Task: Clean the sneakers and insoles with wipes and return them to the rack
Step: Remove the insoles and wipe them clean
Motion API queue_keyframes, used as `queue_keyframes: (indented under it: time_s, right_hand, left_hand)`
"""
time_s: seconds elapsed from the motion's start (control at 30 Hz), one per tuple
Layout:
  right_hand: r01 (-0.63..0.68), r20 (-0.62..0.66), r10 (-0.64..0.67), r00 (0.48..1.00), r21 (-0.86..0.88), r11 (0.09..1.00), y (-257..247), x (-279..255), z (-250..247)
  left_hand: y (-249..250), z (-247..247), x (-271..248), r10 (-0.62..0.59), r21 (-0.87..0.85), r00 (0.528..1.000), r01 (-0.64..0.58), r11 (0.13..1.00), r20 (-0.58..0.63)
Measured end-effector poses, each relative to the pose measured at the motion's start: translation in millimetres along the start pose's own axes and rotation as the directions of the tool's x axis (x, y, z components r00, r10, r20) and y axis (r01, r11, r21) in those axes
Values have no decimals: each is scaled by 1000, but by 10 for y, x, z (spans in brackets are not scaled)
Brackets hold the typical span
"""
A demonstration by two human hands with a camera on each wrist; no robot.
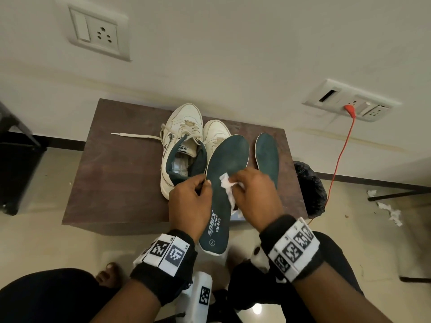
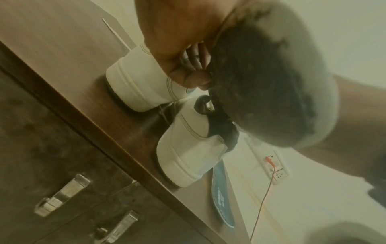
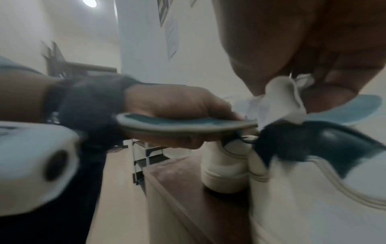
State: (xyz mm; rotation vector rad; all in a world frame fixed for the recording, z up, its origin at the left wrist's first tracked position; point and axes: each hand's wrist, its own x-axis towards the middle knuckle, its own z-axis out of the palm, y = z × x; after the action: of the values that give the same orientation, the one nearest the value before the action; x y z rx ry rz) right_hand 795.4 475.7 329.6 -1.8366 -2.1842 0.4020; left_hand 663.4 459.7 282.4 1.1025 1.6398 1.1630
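The left hand [image 1: 190, 201] grips a dark green insole [image 1: 224, 183] by its left edge, thumb on top and fingers curled beneath, holding it lifted above the near edge of the brown tabletop [image 1: 116, 173], printed heel end toward the person. The right hand [image 1: 254, 194] pinches a crumpled white wipe [image 1: 227, 186] and presses it onto the middle of that insole's upper face. Behind the hands two white sneakers [image 1: 184, 145] stand side by side on the tabletop, toes toward the wall; the left one gapes open, its pale inner base showing. A second green insole [image 1: 267, 157] lies flat just right of the sneakers. A loose shoelace [image 1: 135, 135] trails left.
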Motion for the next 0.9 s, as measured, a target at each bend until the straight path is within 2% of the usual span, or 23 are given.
queue_keyframes:
  time_s: [0.07,0.1,0.23,0.33,0.43,0.53,0.6,0.67,0.77,0.9]
  right_hand:
    - [-56,14,57,998,-37,998,98,146,-13]
    - [-44,45,47,998,-52,998,111,170,-11]
    - [103,122,-103,987,0,995,13,-38,-36]
    - [168,209,-183,961,88,982,-70,-333,-29]
    - [205,277,-222,935,89,975,-137,-556,17]
    - [132,172,-137,976,42,990,-76,-486,48]
    - [66,103,-66,992,-2,998,-18,-344,67]
    - [46,99,-44,994,-17,999,-18,-223,88]
    - [52,100,-50,994,-20,998,-92,-117,119]
    - [35,27,-35,999,29,999,-185,-13,95]
  left_hand:
    - [-26,4,0,-10,-17,1000,10,1000,5]
    - [-35,8,4,-17,-27,1000,17,999,7]
    - [-30,29,22,-35,-38,999,34,999,-19]
    - [-20,48,22,-14,-53,999,12,999,-35]
    - [-12,41,16,-8,-64,999,6,998,-32]
    - [2,8,11,-43,-121,999,42,992,-3]
    - [-21,-33,-4,-98,-187,993,109,976,71]
    - [-66,-100,-46,-143,-223,978,175,959,155]
    - [-137,-236,-129,-189,-170,958,227,959,214]
    - [-141,-351,-270,-240,-81,905,285,955,352]
